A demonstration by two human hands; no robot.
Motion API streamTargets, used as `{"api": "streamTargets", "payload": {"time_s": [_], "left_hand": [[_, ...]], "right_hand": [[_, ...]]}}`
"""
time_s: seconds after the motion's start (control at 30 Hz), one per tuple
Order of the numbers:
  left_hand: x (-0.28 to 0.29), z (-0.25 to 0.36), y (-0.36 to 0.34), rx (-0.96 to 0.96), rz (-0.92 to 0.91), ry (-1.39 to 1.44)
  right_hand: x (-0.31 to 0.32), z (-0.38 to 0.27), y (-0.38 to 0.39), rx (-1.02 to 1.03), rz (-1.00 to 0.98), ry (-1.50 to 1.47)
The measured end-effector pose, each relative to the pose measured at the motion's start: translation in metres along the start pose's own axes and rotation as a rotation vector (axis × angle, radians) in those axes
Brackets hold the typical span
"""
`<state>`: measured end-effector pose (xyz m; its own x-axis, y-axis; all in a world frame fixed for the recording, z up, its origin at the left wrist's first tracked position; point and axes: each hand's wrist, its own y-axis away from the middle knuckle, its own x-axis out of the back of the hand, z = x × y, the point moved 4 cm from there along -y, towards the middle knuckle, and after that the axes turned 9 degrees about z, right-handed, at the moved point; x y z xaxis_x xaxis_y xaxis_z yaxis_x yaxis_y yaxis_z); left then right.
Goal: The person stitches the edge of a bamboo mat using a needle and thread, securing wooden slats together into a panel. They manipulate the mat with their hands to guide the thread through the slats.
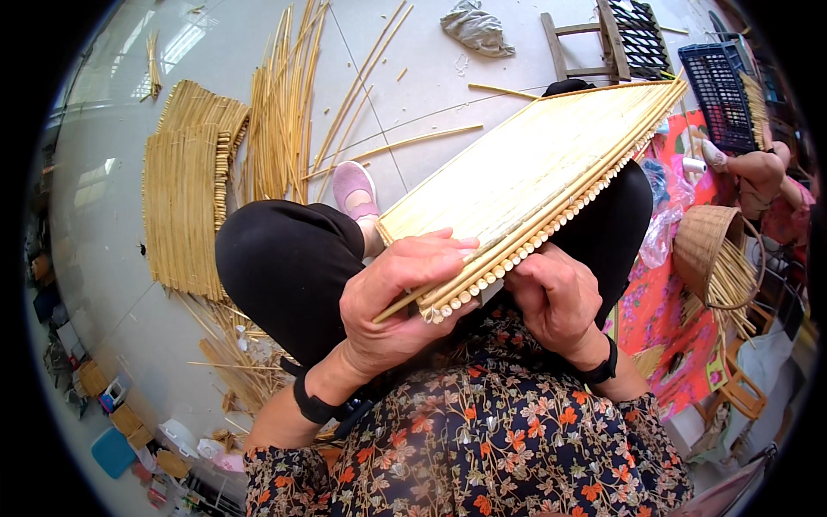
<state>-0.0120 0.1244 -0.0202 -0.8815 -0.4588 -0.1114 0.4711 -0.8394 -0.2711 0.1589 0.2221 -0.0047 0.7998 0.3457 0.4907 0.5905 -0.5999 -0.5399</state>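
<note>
A pale straw-coloured panel [517, 159] of stalks laid side by side rests tilted across my lap, a row of round cut ends along its near right edge. My left hand [401, 293] grips its near corner, thumb and fingers on the top face and the rest of the hand beneath. A loose stalk end [396, 306] sticks out by that hand. My right hand [556, 297] is closed with curled fingers just under the row of cut ends. What its fingers hold, if anything, is hidden; a small greyish patch shows beside them under the edge.
Stacked stalk panels [183, 194] and loose stalks [284, 112] lie on the tiled floor to the left. A grey cloth [476, 28] and wooden chair [577, 39] are ahead. On the right are a wicker basket [702, 246], blue crate [717, 95], red floral sheet [646, 319] and another person's leg [748, 168].
</note>
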Motion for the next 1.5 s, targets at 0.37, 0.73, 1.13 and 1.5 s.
{"api": "streamTargets", "payload": {"time_s": [0.37, 0.73, 1.13, 1.5], "left_hand": [[0.006, 0.000, 0.009, 0.133, 0.075, -0.001], [0.011, 0.000, 0.013, 0.253, 0.137, -0.155], [0.008, 0.003, 0.011, 0.148, 0.117, -0.291], [0.010, 0.003, 0.008, 0.121, 0.121, -0.336]], "right_hand": [[-0.014, -0.010, -0.030, 0.049, -0.062, 0.058], [-0.015, -0.013, -0.016, -0.167, -0.069, -0.022], [-0.015, 0.000, -0.011, -0.203, -0.108, -0.100], [-0.018, 0.001, -0.022, -0.172, -0.111, -0.124]]}}
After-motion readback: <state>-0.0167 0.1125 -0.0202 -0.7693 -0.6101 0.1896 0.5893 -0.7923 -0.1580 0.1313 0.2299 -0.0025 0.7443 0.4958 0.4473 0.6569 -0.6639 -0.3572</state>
